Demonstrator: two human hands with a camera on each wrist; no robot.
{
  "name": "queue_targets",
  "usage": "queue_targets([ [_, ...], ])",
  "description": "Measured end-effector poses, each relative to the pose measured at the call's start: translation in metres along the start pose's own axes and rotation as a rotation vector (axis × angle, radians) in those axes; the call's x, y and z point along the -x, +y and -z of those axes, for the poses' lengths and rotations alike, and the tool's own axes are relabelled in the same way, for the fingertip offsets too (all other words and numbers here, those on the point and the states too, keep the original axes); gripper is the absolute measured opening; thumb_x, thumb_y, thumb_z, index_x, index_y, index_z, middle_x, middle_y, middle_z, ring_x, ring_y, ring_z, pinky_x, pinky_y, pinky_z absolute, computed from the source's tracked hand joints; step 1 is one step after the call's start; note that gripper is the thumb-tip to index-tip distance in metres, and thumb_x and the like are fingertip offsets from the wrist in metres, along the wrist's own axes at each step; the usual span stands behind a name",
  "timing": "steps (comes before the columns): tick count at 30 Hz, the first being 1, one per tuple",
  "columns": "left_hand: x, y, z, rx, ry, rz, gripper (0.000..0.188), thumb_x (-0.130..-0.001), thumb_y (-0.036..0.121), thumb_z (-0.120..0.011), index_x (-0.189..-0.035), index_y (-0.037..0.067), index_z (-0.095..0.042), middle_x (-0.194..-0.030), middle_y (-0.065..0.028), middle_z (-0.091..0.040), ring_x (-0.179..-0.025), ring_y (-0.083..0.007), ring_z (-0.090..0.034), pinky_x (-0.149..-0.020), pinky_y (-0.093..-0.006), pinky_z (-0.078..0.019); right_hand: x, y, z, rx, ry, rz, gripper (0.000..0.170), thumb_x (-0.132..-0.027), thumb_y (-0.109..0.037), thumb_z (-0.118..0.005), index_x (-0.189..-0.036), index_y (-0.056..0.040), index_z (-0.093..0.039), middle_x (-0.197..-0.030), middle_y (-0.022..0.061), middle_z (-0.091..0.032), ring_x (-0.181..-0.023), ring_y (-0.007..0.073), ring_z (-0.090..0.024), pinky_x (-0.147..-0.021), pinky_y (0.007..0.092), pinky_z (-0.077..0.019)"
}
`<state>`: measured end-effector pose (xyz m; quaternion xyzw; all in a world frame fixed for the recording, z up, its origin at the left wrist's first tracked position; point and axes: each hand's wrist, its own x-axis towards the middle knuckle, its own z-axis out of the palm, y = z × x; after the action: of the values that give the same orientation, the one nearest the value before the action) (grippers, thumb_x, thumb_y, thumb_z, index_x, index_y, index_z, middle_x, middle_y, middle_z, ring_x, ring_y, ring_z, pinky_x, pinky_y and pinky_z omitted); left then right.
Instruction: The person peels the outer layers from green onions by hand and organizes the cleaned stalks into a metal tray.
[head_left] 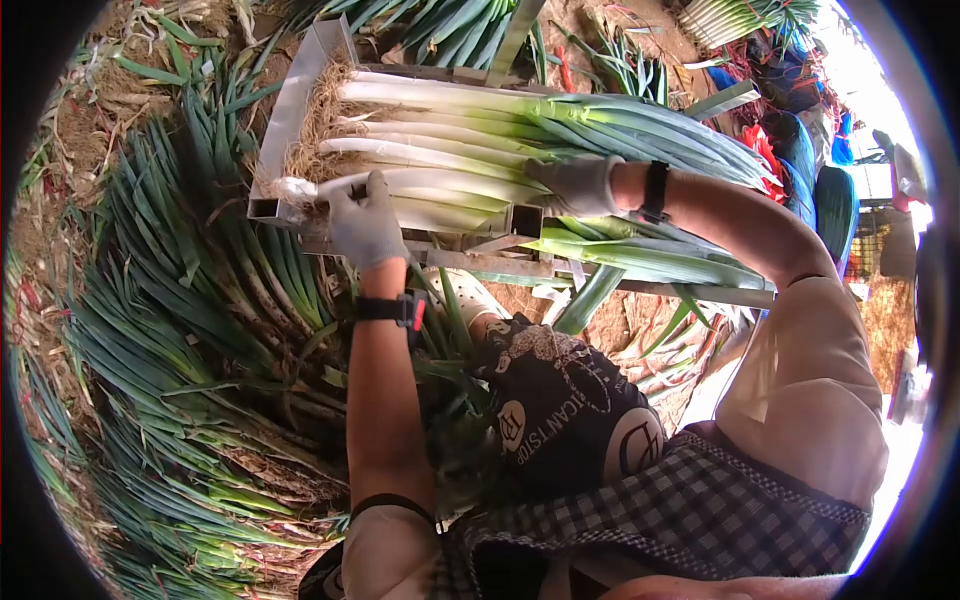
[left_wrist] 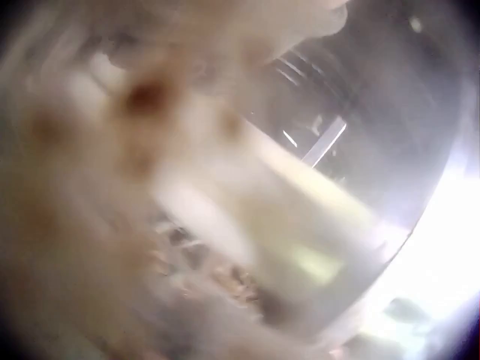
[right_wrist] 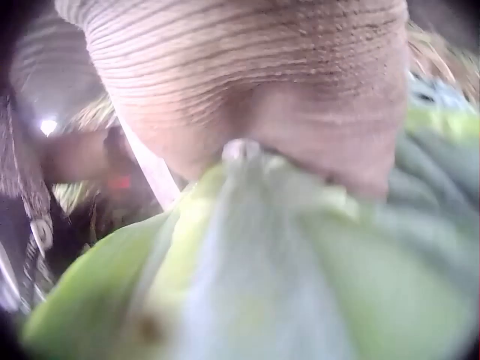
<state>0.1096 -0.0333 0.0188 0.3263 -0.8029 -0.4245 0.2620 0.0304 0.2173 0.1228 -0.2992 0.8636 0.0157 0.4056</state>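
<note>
In head view leeks (head_left: 440,181) lie ~horiz., roots (head_left: 318,125) L, lvs (head_left: 640,132) R.

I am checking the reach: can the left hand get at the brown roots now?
Probably yes: the left hand is close beside the brown roots, and nothing seems to block it.

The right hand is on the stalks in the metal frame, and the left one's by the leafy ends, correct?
Not the leafy ends: the head view shows the left hand near the roots. The right hand is on the stalks in the metal frame.
</note>
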Motion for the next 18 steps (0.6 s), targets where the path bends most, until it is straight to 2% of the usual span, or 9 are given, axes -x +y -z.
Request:
queue_targets([
  [2, -0.011, 0.002, 0.008, -0.245, -0.107, -0.045, 0.026, -0.082, 0.031, -0.069, -0.089, 0.007, -0.061, -0.083, -0.0132, -0.066, -0.07, -0.0284, -0.063, -0.067, -0.0364, -0.0501, 0.001, -0.011, 0.0, 0.075, 0.083, 0.008, 0.075, -0.09, -0.056, -0.05, -0.134, 0.0027, -0.038, -0.107, 0.0267, -0.061, -0.1, 0.0406, -0.06, -0.085, 0.0458, -0.0466],
  [4, -0.022, -0.006, 0.009, -0.448, -0.176, -0.467, 0.032, -0.081, 0.036, -0.069, -0.098, 0.011, -0.06, -0.094, -0.0104, -0.067, -0.079, -0.0304, -0.064, -0.069, -0.0382, -0.0512, 0.003, -0.027, 0.01, 0.388, 0.098, 0.031, 0.047, -0.091, -0.04, -0.053, -0.116, -0.0004, -0.049, -0.081, 0.0189, -0.064, -0.074, 0.0389, -0.064, -0.065, 0.0458, -0.0498],
  [5, -0.021, 0.004, 0.013, -0.653, -0.171, -0.535, 0.036, -0.082, 0.04, -0.065, -0.104, 0.014, -0.057, -0.105, -0.0087, -0.064, -0.093, -0.0303, -0.061, -0.076, -0.0424, -0.0496, -0.002, -0.027, 0.009, 0.424, 0.091, 0.031, 0.041, -0.09, -0.033, -0.054, -0.116, -0.0007, -0.05, -0.082, 0.0198, -0.065, -0.075, 0.0379, -0.064, -0.066, 0.0456, -0.0501],
  [6, -0.026, 0.009, 0.016, -0.655, -0.174, -0.538, 0.036, -0.082, 0.04, -0.065, -0.104, 0.014, -0.057, -0.105, -0.0087, -0.064, -0.093, -0.0303, -0.061, -0.076, -0.0424, -0.0496, -0.003, -0.028, 0.008, 0.419, 0.091, 0.031, 0.041, -0.09, -0.033, -0.054, -0.116, -0.0007, -0.05, -0.082, 0.0198, -0.065, -0.075, 0.0379, -0.064, -0.066, 0.0456, -0.0501],
  [8, -0.039, 0.016, 0.011, -0.336, -0.011, -1.125, 0.036, -0.083, 0.041, -0.063, -0.104, 0.013, -0.056, -0.108, -0.0091, -0.06, -0.101, -0.0305, -0.056, -0.082, -0.0461, -0.0458, -0.004, -0.031, 0.005, 0.426, 0.08, 0.001, 0.055, -0.088, -0.046, -0.056, -0.114, 0.0029, -0.053, -0.092, 0.0193, -0.066, -0.085, 0.0378, -0.064, -0.075, 0.0439, -0.0506],
  [10, -0.042, 0.003, -0.006, -0.266, -0.123, -1.108, 0.032, -0.085, 0.04, -0.06, -0.1, 0.011, -0.057, -0.102, -0.0109, -0.059, -0.1, -0.0315, -0.054, -0.084, -0.0474, -0.043, -0.003, -0.033, 0.006, 0.483, 0.078, 0.04, 0.054, -0.087, -0.045, -0.056, -0.112, 0.0023, -0.055, -0.09, 0.0181, -0.067, -0.084, 0.0368, -0.065, -0.075, 0.0432, -0.0509],
  [12, -0.045, 0.002, -0.01, -0.465, -0.273, -0.993, 0.031, -0.086, 0.039, -0.059, -0.097, 0.01, -0.059, -0.097, -0.0107, -0.058, -0.096, -0.0317, -0.055, -0.083, -0.0458, -0.0439, -0.002, -0.037, 0.009, 0.538, 0.09, 0.08, 0.052, -0.087, -0.045, -0.056, -0.11, 0.0017, -0.056, -0.088, 0.017, -0.067, -0.082, 0.0358, -0.065, -0.074, 0.0425, -0.0511],
  [14, -0.044, -0.004, -0.009, -0.462, -0.295, -0.966, 0.027, -0.087, 0.037, -0.057, -0.088, 0.01, -0.061, -0.092, -0.0107, -0.059, -0.092, -0.032, -0.056, -0.079, -0.0455, -0.045, -0.001, -0.042, 0.006, 0.636, 0.076, 0.096, 0.03, -0.084, -0.018, -0.053, -0.109, 0.0007, -0.054, -0.077, 0.0148, -0.066, -0.073, 0.0335, -0.067, -0.065, 0.0414, -0.0519],
  [18, -0.051, 0.0, -0.02, -0.43, -0.293, -0.938, 0.025, -0.086, 0.032, -0.058, -0.075, 0.009, -0.061, -0.086, -0.0097, -0.063, -0.087, -0.0307, -0.059, -0.074, -0.044, -0.0468, -0.005, -0.04, 0.016, 0.651, 0.036, 0.107, 0.025, -0.089, -0.024, -0.049, -0.097, -0.0025, -0.059, -0.074, 0.0136, -0.065, -0.074, 0.0316, -0.066, -0.065, 0.0423, -0.0516],
])
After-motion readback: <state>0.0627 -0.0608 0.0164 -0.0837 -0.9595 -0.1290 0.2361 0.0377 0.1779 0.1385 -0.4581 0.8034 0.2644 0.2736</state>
